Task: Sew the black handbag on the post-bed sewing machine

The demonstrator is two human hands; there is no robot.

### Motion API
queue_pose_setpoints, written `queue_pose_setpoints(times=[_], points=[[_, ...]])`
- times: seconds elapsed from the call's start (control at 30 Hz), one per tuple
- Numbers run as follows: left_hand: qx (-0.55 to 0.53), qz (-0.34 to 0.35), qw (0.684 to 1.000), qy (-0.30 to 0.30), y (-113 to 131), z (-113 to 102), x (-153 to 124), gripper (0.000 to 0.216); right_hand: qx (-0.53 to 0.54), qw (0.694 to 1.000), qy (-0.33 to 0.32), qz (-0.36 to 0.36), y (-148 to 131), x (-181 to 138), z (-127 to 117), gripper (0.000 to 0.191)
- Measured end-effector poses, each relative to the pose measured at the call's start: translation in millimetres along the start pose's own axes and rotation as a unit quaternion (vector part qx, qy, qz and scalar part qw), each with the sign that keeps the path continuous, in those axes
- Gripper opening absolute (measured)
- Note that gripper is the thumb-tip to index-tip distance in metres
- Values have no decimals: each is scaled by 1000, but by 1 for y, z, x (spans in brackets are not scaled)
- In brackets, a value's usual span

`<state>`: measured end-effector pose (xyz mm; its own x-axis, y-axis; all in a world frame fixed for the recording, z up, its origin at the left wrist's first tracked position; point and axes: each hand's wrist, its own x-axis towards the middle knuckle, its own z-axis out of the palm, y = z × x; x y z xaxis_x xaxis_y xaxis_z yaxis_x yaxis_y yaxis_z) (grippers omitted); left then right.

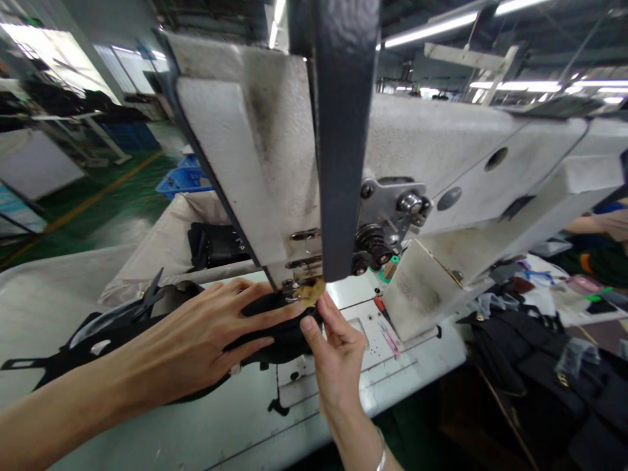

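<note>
A black fabric piece (287, 337) lies on the bed of a white sewing machine (275, 150), its edge up at the needle area. My left hand (210, 327) rests flat on this fabric with the fingers spread, their tips close to the presser foot. On the near right edge of the fabric, my right hand (338, 340) pinches it between thumb and fingers. A yellowish piece (313, 293) sits beside the needle area, just above my right fingertips; its kind is unclear. The needle itself is hidden behind the machine head and my fingers.
On the machine bed (353, 333) lie pink tweezers (389, 339) and a red-handled tool (383, 306). Scissors (150, 294) rest on the black material at left. A blue basket (179, 182) stands behind, and dark garments (524, 360) are piled at right. Part of another person's arm (596, 224) shows at far right.
</note>
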<state>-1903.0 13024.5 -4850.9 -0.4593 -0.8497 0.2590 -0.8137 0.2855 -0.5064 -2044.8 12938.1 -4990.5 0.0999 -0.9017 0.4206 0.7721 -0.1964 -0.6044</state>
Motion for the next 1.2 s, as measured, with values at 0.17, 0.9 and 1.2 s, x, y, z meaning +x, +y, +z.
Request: queue_pose_setpoints(times=[0.17, 0.9, 1.2], points=[[7, -16, 1000, -17, 5, -3, 1, 54, 15, 1000, -15, 6, -3, 4, -1, 41], [7, -94, 996, 2, 34, 2, -12, 58, -95, 995, -11, -19, -10, 0, -6, 34], [9, -149, 989, 19, 56, 1, -12, 61, -47, 997, -56, -5, -9, 5, -13, 32]])
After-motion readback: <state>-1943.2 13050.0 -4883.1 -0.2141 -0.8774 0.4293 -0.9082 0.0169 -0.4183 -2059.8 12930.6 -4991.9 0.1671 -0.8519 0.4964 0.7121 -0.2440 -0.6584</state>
